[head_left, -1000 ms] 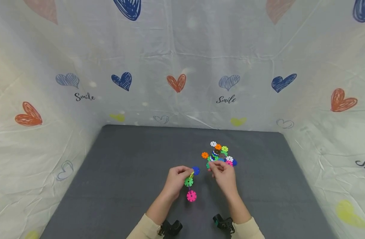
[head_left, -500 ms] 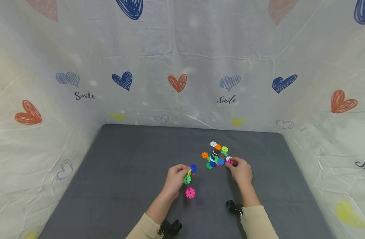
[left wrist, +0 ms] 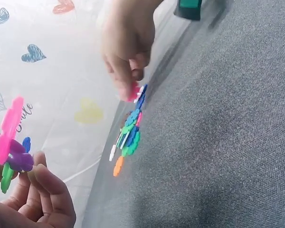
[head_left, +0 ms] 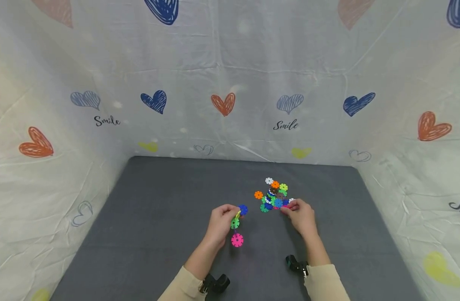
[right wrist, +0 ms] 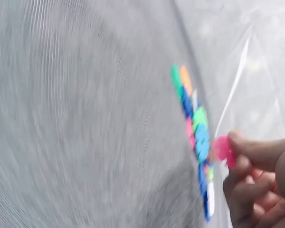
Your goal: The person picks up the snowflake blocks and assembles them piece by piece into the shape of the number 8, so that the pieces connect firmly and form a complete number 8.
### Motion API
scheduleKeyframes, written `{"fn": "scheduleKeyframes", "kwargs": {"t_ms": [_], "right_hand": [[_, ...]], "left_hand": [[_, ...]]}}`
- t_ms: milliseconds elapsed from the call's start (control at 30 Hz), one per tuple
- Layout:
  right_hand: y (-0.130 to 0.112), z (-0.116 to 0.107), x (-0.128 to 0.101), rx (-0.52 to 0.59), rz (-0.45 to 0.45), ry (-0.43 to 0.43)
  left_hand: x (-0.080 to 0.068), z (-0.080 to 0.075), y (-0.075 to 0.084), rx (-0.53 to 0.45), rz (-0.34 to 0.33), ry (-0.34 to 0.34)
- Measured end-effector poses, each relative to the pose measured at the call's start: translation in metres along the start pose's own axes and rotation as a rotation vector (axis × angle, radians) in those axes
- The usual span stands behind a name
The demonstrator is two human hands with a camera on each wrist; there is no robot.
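Head view: the left hand (head_left: 219,223) grips a chain of joined toy discs (head_left: 236,225) above the grey desk (head_left: 158,217), while the right hand (head_left: 301,215) pinches a pink disc (head_left: 286,206) at the near edge of the pile of discs (head_left: 274,195). Left wrist view: curled fingers (left wrist: 40,190) hold the chain, the pile lying well apart beyond. Right wrist view: fingertips (right wrist: 249,147) pinch the pink disc, touching the pile.

Table (head_left: 158,217): dark grey, felt-like. Backdrop sheet (head_left: 230,75): white, printed with navy, orange, pale blue and yellow hearts plus black "Smile" script. Loose disc pile (head_left: 275,195): white, orange, lime, green, blue, brown, pink. Joined chain (head_left: 237,225): blue, yellow, green, purple, magenta. Disc in right hand (right wrist: 222,148): pink, probably, as view blurred. Sleeves (head_left: 324,284): cream.
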State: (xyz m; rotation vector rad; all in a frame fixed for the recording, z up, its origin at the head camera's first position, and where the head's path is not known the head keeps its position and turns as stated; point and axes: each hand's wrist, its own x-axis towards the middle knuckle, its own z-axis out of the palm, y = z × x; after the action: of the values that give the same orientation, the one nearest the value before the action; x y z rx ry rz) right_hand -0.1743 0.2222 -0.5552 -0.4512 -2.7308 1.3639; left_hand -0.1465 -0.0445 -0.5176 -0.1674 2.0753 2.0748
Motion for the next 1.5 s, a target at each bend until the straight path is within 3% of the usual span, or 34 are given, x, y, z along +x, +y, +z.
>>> {"fn": "scheduleKeyframes", "kwargs": {"t_ms": [233, 467, 900, 1133, 1267, 1500], "right_hand": [[-0.025, 0.010, -0.026, 0.369, -0.111, -0.102], [-0.046, 0.032, -0.046, 0.504, -0.227, -0.165], [-0.058, 0.049, -0.058, 0.531, -0.315, -0.151], [-0.067, 0.039, -0.064, 0.480, -0.341, -0.149], [-0.083, 0.030, -0.076, 0.399, -0.431, -0.098], [-0.085, 0.032, -0.080, 0.392, -0.578, -0.026]], "left_hand": [[0.001, 0.001, -0.001, 0.043, 0.050, 0.035], [0.003, 0.001, -0.001, 0.025, 0.054, 0.060], [0.003, 0.002, -0.003, 0.043, 0.035, 0.053], [0.002, -0.002, 0.000, 0.037, 0.010, -0.008], [0.001, -0.003, 0.002, 0.033, 0.019, -0.026], [0.001, -0.004, 0.002, 0.054, 0.032, -0.047]]}}
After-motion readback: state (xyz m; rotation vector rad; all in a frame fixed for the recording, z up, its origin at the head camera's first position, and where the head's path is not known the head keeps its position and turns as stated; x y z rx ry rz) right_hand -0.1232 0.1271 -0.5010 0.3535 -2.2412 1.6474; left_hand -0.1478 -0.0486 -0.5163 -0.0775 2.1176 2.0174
